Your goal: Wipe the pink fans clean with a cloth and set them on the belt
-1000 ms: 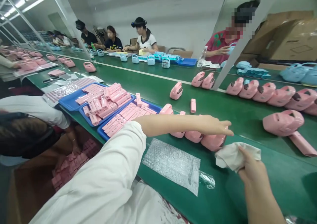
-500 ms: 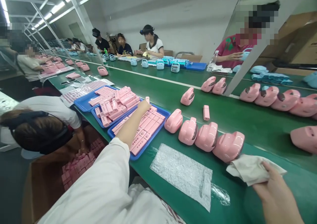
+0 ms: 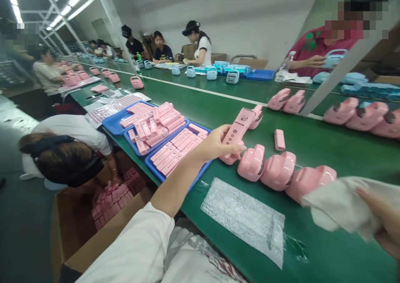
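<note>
Pink bar (image 3: 240,124) with round marks along its face is tilted in the left hand (image 3: 217,143), raised between the blue tray (image 3: 153,171) and the pink cases (image 3: 278,170); the thumb and fingers close around its lower end, leaving the marked face in view. The step in hand looks like carrying this single bar, with the right hand (image 3: 386,218), blurred at the edge of view, gripping a white cloth (image 3: 337,204) in front of the last case in the row; whether cloth and case touch, I cannot tell. The next move seems to call for a steady hold on the smooth bar and enough height to clear the cases close by. Around it, more bars (image 3: 171,154) lie in the tray, a loose bar (image 3: 279,140) is on the green table (image 3: 215,101) behind the cases, and a bubble-wrap bag (image 3: 245,220) lies flat in front of them
</note>
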The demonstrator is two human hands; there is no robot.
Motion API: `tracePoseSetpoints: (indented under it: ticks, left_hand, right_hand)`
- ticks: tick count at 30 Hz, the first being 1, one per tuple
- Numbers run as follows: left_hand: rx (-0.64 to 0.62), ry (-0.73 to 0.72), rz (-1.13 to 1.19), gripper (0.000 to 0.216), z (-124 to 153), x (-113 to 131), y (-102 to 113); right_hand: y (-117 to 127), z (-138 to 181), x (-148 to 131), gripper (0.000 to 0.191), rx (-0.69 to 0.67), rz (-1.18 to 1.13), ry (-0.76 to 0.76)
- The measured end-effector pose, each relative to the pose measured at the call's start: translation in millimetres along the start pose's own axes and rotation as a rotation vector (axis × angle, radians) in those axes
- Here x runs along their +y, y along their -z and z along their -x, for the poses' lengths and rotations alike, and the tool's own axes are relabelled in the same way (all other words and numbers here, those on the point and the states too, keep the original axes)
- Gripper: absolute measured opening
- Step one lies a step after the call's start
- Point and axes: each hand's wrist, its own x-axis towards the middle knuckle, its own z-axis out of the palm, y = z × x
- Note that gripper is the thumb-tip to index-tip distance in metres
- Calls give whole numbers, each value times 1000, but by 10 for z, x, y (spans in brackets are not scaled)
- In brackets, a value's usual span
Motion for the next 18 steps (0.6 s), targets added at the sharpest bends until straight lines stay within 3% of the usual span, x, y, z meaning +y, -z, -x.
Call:
tracePoseSetpoints:
  ticks: [1,3,6,9,12,14,18]
  left_hand:
    - [-64,-28,49,53,12,33,-155]
    - [-131,-62,79,47,-8,68,-422]
    - [-225,-82,169,49,-102,39,-718]
    - [-325,-37,230,57,-167,-45,-924]
    - [-401,15,239,71,-165,-109,-1063]
    - [-435,54,229,84,-157,-131,-1127]
    - [-374,73,247,96,-207,-165,-1200]
  right_hand:
    - [-116,45,-75,22,-60,84,-40]
    - [-325,149,-209,33,-54,90,-29]
    - [-539,303,-311,34,103,23,144]
    - [-619,443,-332,26,271,136,486]
    - [-644,554,-345,18,407,278,952]
    - [-686,606,-329,19,365,328,1206]
    - [-843,683,-186,33,-9,457,1372]
